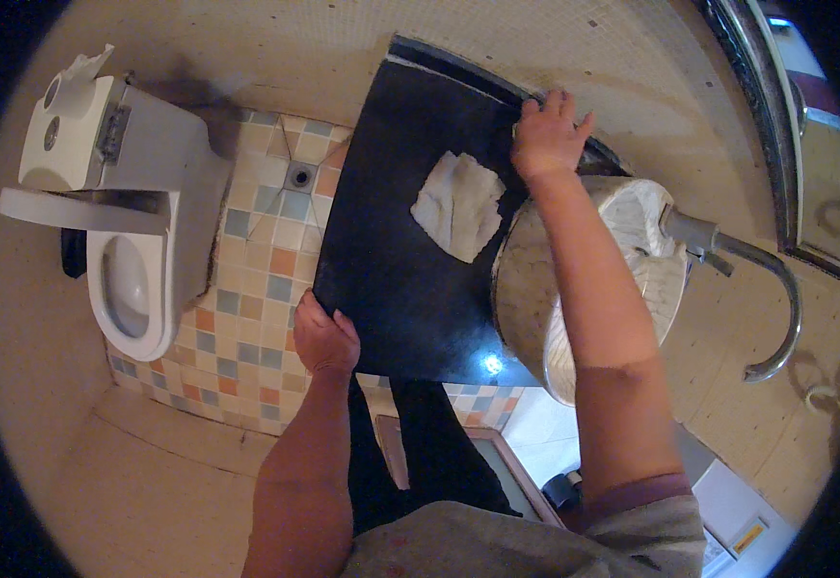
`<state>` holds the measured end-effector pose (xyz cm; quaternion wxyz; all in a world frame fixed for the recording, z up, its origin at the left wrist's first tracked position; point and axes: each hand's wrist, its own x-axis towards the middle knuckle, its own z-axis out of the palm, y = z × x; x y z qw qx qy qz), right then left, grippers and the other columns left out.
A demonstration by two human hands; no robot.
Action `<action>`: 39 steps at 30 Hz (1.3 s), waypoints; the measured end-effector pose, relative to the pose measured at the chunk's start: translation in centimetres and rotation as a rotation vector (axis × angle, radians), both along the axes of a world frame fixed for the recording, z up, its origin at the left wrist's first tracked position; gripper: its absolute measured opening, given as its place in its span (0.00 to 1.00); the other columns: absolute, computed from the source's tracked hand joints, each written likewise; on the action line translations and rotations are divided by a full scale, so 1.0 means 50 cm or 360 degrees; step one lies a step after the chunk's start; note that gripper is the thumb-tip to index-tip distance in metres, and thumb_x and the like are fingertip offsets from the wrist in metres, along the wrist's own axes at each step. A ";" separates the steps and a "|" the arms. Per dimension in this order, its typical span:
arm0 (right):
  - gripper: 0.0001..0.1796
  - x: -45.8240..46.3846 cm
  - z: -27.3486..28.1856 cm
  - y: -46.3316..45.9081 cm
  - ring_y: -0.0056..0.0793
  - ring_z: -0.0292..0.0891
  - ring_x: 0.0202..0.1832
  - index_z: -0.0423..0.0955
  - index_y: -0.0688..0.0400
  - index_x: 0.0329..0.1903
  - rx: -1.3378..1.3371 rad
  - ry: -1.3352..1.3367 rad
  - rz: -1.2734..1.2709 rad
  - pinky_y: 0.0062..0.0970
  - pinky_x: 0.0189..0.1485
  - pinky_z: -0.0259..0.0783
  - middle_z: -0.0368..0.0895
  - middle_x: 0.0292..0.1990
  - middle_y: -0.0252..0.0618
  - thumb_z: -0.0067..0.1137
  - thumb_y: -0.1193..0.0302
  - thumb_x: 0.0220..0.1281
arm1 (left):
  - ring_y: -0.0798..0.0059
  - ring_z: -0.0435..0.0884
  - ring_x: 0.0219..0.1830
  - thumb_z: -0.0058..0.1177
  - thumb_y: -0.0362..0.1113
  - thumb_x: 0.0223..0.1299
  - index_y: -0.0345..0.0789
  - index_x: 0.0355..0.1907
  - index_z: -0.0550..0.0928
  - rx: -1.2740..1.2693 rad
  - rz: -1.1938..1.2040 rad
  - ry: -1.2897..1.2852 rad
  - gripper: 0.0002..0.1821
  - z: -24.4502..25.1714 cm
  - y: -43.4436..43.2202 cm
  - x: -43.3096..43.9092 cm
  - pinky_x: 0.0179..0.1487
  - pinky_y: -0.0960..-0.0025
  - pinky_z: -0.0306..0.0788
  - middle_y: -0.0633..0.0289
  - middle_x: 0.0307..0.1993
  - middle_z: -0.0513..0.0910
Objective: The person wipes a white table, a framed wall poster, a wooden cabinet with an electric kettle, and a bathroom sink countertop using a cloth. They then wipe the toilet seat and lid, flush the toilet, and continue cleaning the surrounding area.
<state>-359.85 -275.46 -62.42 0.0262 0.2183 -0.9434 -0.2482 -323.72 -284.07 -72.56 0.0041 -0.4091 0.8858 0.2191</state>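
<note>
A dark countertop [405, 289] lies before me, with a crumpled pale cloth [459, 206] on it. My left hand [326, 336] rests against the countertop's left edge, its fingers partly hidden and the thumb on top. Spread fingers show on my right hand [552, 137], which reaches past the basin to the back edge of the counter by the wall; whether it touches something beneath the palm is hidden. A round stone-look basin [528, 289] stands on the right of the counter, partly behind my right forearm. Its curved metal faucet [788, 267] is at the far right.
At the left stands a white toilet [196, 159] with its lid raised and a paper roll [65, 94] on the tank. A floor drain [300, 175] sits in the multicoloured tiles. A framed mirror [817, 188] hangs at the upper right, and a towel ring [824, 397] is below it.
</note>
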 end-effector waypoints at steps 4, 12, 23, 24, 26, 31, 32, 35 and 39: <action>0.17 -0.028 -0.006 0.037 0.45 0.62 0.64 0.69 0.48 0.56 -0.0096 -0.0210 -0.0058 0.56 0.64 0.57 0.68 0.59 0.43 0.46 0.68 0.65 | 0.48 0.71 0.53 0.49 0.39 0.55 0.30 0.62 0.62 0.0043 0.0016 -0.0033 0.32 -0.004 0.001 0.002 0.57 0.53 0.67 0.46 0.53 0.72; 0.15 -0.039 -0.010 0.105 0.46 0.68 0.59 0.69 0.48 0.56 0.0047 -0.0279 -0.0285 0.48 0.55 0.70 0.70 0.55 0.43 0.44 0.66 0.68 | 0.47 0.71 0.53 0.50 0.40 0.55 0.28 0.62 0.62 -0.0001 -0.0007 -0.0050 0.33 -0.002 0.000 0.003 0.57 0.54 0.67 0.46 0.53 0.72; 0.22 0.089 -0.033 0.067 0.48 0.71 0.56 0.70 0.53 0.55 -0.0322 -0.0427 0.0155 0.46 0.56 0.69 0.73 0.54 0.49 0.55 0.71 0.55 | 0.48 0.71 0.53 0.50 0.40 0.55 0.29 0.62 0.62 0.0129 0.0044 -0.0103 0.32 0.006 -0.002 0.000 0.57 0.54 0.67 0.46 0.54 0.72; 0.24 0.138 -0.052 0.047 0.49 0.69 0.57 0.69 0.54 0.57 -0.0393 -0.0604 0.0016 0.47 0.59 0.66 0.71 0.56 0.50 0.56 0.70 0.56 | 0.49 0.71 0.54 0.50 0.40 0.55 0.29 0.62 0.62 0.0128 0.0047 -0.0115 0.32 0.004 -0.002 0.000 0.57 0.54 0.67 0.47 0.54 0.72; 0.28 0.236 -0.092 0.020 0.50 0.63 0.62 0.66 0.53 0.62 -0.0689 -0.0625 0.0085 0.48 0.64 0.60 0.65 0.62 0.50 0.57 0.68 0.57 | 0.49 0.71 0.54 0.50 0.40 0.56 0.30 0.62 0.62 0.0072 0.0035 -0.0083 0.32 0.001 -0.001 0.001 0.57 0.54 0.68 0.47 0.54 0.72; 0.32 0.302 -0.162 0.024 0.50 0.51 0.71 0.60 0.49 0.69 -0.0858 -0.0316 0.0160 0.55 0.68 0.50 0.54 0.69 0.50 0.56 0.65 0.61 | 0.48 0.72 0.52 0.49 0.40 0.56 0.29 0.62 0.62 0.0040 0.0000 -0.0014 0.31 -0.004 -0.001 0.007 0.55 0.53 0.68 0.47 0.52 0.73; 0.32 0.287 -0.173 0.028 0.50 0.50 0.71 0.60 0.49 0.69 -0.0895 -0.0284 0.0155 0.56 0.68 0.49 0.55 0.69 0.51 0.56 0.64 0.62 | 0.47 0.72 0.52 0.49 0.40 0.56 0.29 0.61 0.62 0.0044 0.0000 -0.0018 0.31 -0.005 0.000 0.008 0.55 0.53 0.68 0.46 0.52 0.73; 0.28 0.211 -0.207 0.033 0.51 0.52 0.70 0.61 0.50 0.68 -0.1023 -0.0145 0.0057 0.56 0.68 0.49 0.57 0.68 0.54 0.51 0.63 0.65 | 0.47 0.72 0.51 0.49 0.40 0.56 0.29 0.61 0.62 0.0006 -0.0026 0.0009 0.31 -0.009 0.000 0.008 0.55 0.52 0.68 0.45 0.51 0.73; 0.26 0.092 -0.244 0.027 0.52 0.50 0.71 0.63 0.54 0.67 -0.1253 -0.0059 -0.0324 0.59 0.69 0.48 0.54 0.69 0.57 0.46 0.62 0.67 | 0.47 0.72 0.51 0.51 0.40 0.54 0.28 0.61 0.62 0.0006 -0.0017 -0.0006 0.32 -0.007 -0.002 0.008 0.55 0.53 0.69 0.45 0.51 0.73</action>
